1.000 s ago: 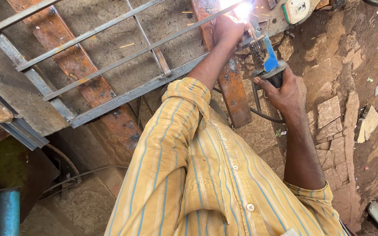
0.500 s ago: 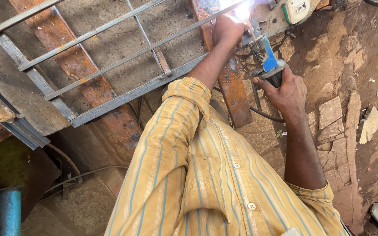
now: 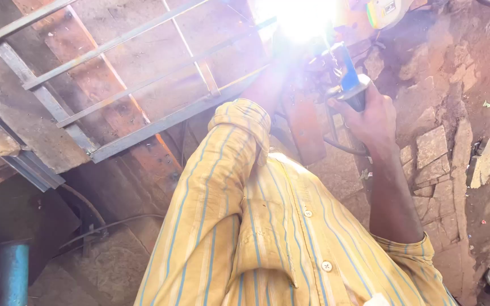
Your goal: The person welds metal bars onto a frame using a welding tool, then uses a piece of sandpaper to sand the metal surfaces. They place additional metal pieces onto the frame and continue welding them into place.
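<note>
so the right hand (image 3: 370, 116) is gripping the blue-handled welding holder (image 3: 350, 76) tight, striking a bright arc (image 3: 299, 20) at the metal grille frame (image 3: 160, 122)'s upper corner, while the left hand is getting lost in the glare there, grip impossible to tell

The shirt (image 3: 267, 238) is yellow with thin blue and pale stripes and white buttons. The welding holder (image 3: 348, 73) in the right hand (image 3: 372, 116) is blue with a black lower end. The arc glare (image 3: 299, 17) is white. The frame bars (image 3: 143, 85) are grey, the beams (image 3: 114, 107) beneath them rust orange. A pipe (image 3: 13, 272) is blue. The ground (image 3: 472, 85) is reddish brown.
</note>
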